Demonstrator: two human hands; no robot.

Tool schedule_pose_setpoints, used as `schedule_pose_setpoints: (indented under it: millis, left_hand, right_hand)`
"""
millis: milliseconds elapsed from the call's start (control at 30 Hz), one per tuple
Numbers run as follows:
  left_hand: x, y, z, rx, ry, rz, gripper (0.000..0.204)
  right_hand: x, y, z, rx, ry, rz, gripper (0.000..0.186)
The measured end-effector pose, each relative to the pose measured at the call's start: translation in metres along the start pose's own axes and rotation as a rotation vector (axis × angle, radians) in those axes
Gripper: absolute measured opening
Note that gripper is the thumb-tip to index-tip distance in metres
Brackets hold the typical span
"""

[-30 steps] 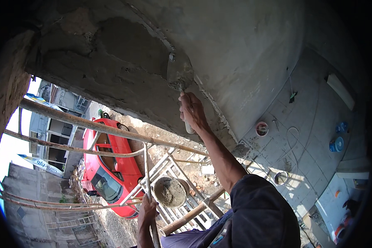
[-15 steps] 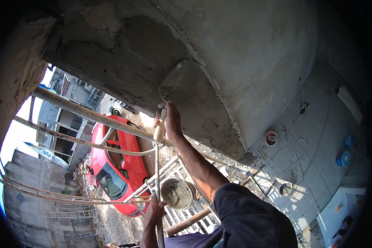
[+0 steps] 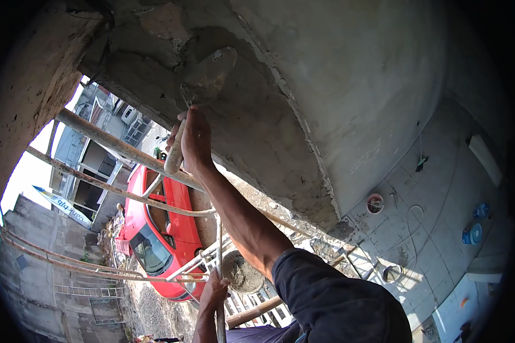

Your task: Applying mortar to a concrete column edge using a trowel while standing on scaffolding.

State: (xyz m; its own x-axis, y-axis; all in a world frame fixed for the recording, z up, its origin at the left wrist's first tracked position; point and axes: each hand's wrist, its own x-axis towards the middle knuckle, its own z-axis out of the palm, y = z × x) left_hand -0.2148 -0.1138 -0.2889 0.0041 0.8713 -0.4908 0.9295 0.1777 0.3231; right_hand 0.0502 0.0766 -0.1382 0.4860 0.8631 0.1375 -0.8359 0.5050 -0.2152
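Observation:
My right hand is closed round the pale handle of a trowel, reaching up and forward. The trowel's blade lies against, or very near, the rough wet mortar on the wall; whether it touches I cannot tell. Lower down, my left hand grips an upright scaffold pole. Just right of that pole is a bucket of grey mortar, partly hidden behind my right forearm.
Rusty scaffold rails cross the left side. Below stands a red car on rubble ground. The smooth wall curves away at right, above a tiled floor with a small pail, a hose and blue water bottles.
My right hand has moved up and to the left with the trowel, along the mortared strip. My left hand stays on the pole. The view has shifted slightly.

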Motion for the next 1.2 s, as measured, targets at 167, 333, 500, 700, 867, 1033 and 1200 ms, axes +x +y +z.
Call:
schedule_pose_setpoints:
  millis: [167,333,500,700,867,1033,1200]
  left_hand:
    - [0.000,-0.001,0.001,0.018,0.005,-0.006,0.051]
    - [-0.005,0.004,-0.001,0.000,0.018,-0.013,0.046]
    - [0.001,-0.008,-0.002,-0.020,0.008,0.024,0.049]
    - [-0.006,0.005,-0.004,-0.053,-0.006,0.006,0.051]
    - [-0.010,0.015,-0.004,0.022,0.006,-0.012,0.056]
    - [0.005,-0.010,0.003,0.034,0.037,0.019,0.058]
    - [-0.005,0.002,-0.001,-0.013,0.010,0.014,0.057]
  right_hand:
    - [0.010,0.024,0.015,-0.146,-0.033,-0.092,0.040]
    - [-0.012,0.040,-0.011,-0.493,-0.083,-0.123,0.043]
    - [-0.056,0.027,-0.072,-0.804,-0.214,0.002,0.047]
    - [-0.050,-0.001,-0.130,-0.283,0.127,0.017,0.035]
    - [-0.006,-0.023,-0.120,-0.071,0.088,0.004,0.037]
    - [0.004,-0.026,-0.071,-0.237,0.016,-0.044,0.040]
    - [-0.001,-0.035,-0.059,-0.500,-0.088,-0.041,0.037]
